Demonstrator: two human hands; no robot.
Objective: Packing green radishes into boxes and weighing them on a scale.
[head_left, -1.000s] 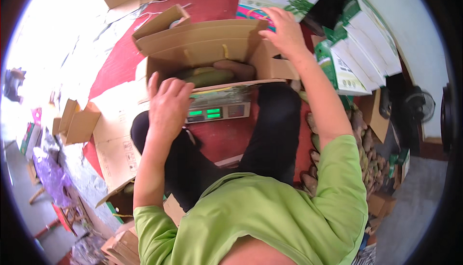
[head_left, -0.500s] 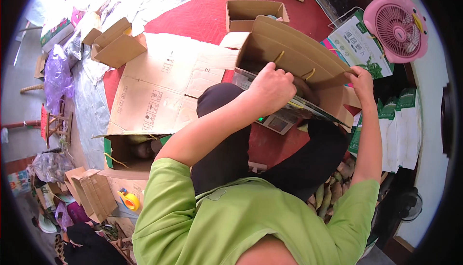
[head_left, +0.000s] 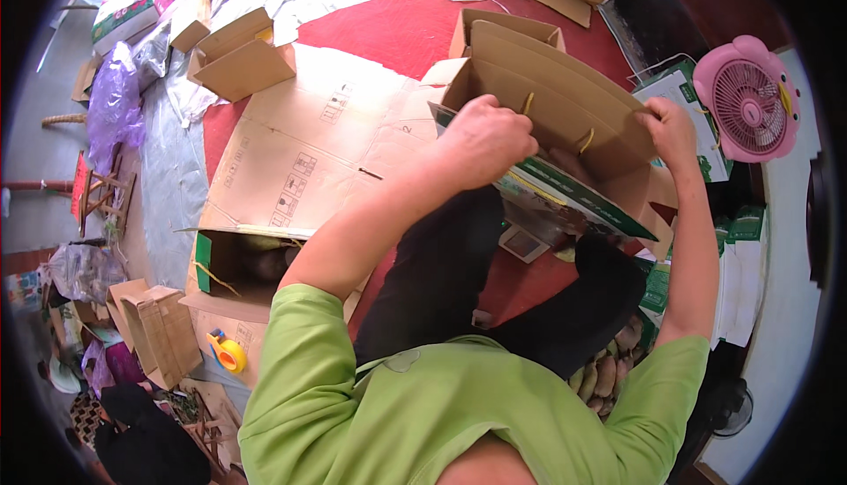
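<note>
Hands, two of them, work on one brown cardboard box (head_left: 565, 106) that lies at about one o'clock in the view, over the person's black-clad legs. Left hand (head_left: 483, 139) is clenched over the box's near flap at its green-printed edge. Right hand (head_left: 668, 132) pinches the flap's far end at two o'clock. Two yellow cord loops (head_left: 586, 140) show on the flap between the hands. One pink fan (head_left: 745, 108) stands at two o'clock, beyond the right hand. One flattened cardboard sheet (head_left: 300, 159) spreads at ten o'clock over the red floor, with one yellow tape dispenser (head_left: 227, 352) at eight o'clock.
</note>
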